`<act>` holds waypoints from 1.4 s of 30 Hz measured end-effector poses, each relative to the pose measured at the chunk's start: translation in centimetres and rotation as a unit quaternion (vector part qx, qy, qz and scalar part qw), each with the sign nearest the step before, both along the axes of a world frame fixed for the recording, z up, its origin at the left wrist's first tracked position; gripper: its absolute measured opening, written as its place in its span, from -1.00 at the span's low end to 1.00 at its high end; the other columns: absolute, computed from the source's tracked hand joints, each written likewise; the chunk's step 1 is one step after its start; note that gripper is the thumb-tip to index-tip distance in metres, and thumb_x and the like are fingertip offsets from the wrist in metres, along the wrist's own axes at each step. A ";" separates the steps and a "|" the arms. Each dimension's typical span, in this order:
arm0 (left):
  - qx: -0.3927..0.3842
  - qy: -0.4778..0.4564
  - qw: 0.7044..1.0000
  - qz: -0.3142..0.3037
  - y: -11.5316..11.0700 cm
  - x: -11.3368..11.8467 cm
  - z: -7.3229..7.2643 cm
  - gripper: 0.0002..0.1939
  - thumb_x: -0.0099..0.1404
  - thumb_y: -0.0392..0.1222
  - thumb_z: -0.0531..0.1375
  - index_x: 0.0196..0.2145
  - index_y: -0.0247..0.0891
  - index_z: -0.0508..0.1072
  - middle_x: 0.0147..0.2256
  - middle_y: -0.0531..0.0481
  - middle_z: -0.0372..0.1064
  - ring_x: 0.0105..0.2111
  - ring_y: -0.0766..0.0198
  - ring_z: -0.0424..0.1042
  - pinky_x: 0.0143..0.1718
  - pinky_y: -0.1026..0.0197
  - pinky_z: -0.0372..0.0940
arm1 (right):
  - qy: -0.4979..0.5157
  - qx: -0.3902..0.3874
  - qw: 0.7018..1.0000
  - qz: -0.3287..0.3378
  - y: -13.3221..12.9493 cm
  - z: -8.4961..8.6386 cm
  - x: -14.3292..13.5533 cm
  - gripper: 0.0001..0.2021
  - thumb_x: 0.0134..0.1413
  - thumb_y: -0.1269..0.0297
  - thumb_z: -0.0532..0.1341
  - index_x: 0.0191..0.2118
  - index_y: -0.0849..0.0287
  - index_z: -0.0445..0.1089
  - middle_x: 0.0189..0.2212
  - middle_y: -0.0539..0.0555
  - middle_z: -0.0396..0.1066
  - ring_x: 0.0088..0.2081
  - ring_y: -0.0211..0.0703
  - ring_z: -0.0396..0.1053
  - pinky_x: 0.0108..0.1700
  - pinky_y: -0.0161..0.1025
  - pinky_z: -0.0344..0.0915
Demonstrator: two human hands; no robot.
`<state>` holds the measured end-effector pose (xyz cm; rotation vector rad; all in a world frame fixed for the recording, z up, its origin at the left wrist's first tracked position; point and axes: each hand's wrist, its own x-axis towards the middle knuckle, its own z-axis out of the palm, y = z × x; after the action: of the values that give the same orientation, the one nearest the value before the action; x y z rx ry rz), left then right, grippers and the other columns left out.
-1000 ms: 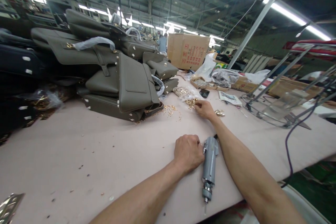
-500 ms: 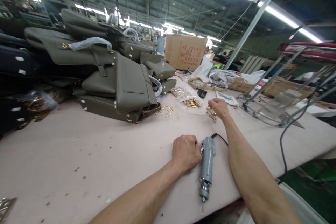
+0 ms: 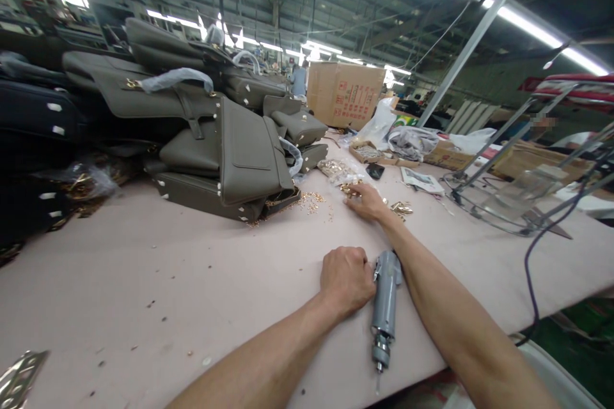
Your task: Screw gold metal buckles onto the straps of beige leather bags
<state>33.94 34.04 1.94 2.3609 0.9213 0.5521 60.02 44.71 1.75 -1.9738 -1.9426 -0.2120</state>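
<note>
My left hand (image 3: 346,278) rests on the table, its fingers curled into a fist; whatever it holds, if anything, is hidden. Its knuckles are beside a grey electric screwdriver (image 3: 385,297), which lies with its bit towards me. Farther out, my right hand (image 3: 368,202) is at the plastic bag of gold metal fittings (image 3: 349,188), fingers apart and reaching down over them. Just right of that hand lies a small heap of gold fittings (image 3: 401,208). Tiny gold screws (image 3: 313,201) are scattered to its left, beside a dark olive handbag (image 3: 249,160).
Several handbags are piled at the left, some with plastic-wrapped handles (image 3: 177,78). A cardboard box (image 3: 344,94) stands at the back. To the right are a wire-framed stool (image 3: 484,208) upside down and a dark cable (image 3: 530,268). A metal plate (image 3: 22,380) lies near left.
My right hand has moved left from the small heap of gold fittings to the bag, and its fingers have spread. My left hand stays beside the screwdriver. The view has shifted slightly.
</note>
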 end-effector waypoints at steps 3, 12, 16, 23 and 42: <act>-0.005 0.008 1.000 -0.002 0.0 -0.1 0.2 -0.73 0.35 -0.12 0.14 -0.26 -0.21 0.64 -0.26 -0.15 0.62 -0.21 -0.02 0.59 -0.13 0.05 0.43 | 0.007 -0.006 1.000 0.003 0.4 0.3 0.2 -0.65 0.18 0.12 0.32 0.01 0.17 0.56 -0.16 0.13 0.54 -0.17 -0.03 0.42 -0.09 -0.20 0.29; -0.007 0.011 1.000 -0.005 0.0 -0.1 0.0 -0.73 0.37 -0.11 0.13 -0.23 -0.19 0.64 -0.24 -0.15 0.62 -0.18 -0.01 0.58 -0.09 0.04 0.43 | -0.043 -0.022 0.999 -0.010 0.8 0.4 -0.1 -0.66 0.19 0.17 0.28 0.03 0.13 0.57 -0.19 0.14 0.54 -0.16 -0.03 0.42 -0.10 -0.21 0.26; -0.006 0.006 1.000 -0.005 0.0 -0.1 0.1 -0.73 0.36 -0.11 0.13 -0.25 -0.20 0.63 -0.25 -0.16 0.62 -0.19 -0.03 0.59 -0.10 0.04 0.43 | -0.010 -0.062 0.998 0.003 0.6 0.8 0.6 -0.76 0.15 0.12 0.30 -0.20 0.16 0.58 -0.27 0.11 0.54 -0.24 -0.08 0.41 -0.19 -0.25 0.26; -0.003 0.006 1.000 0.000 0.0 -0.1 0.1 -0.73 0.34 -0.12 0.14 -0.25 -0.20 0.65 -0.26 -0.17 0.62 -0.21 0.01 0.58 -0.13 0.08 0.43 | 0.021 -0.078 0.996 -0.022 0.1 1.6 0.9 -0.84 0.02 0.25 0.33 -0.27 0.17 0.53 -0.25 0.11 0.55 -0.24 -0.09 0.44 -0.20 -0.27 0.27; 0.007 -0.001 1.000 0.002 -0.1 -0.1 0.2 -0.74 0.35 -0.12 0.14 -0.28 -0.20 0.64 -0.29 -0.14 0.62 -0.24 -0.01 0.59 -0.17 0.06 0.43 | 0.185 -0.253 0.950 0.016 -2.2 3.7 2.3 -0.79 -0.10 0.13 0.37 -0.40 0.18 0.54 -0.52 0.01 0.48 -0.47 -0.18 0.38 -0.40 -0.31 0.29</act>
<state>33.86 33.94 2.12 2.3709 0.9240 0.5631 62.35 42.48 5.44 -2.0780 -1.8940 0.6846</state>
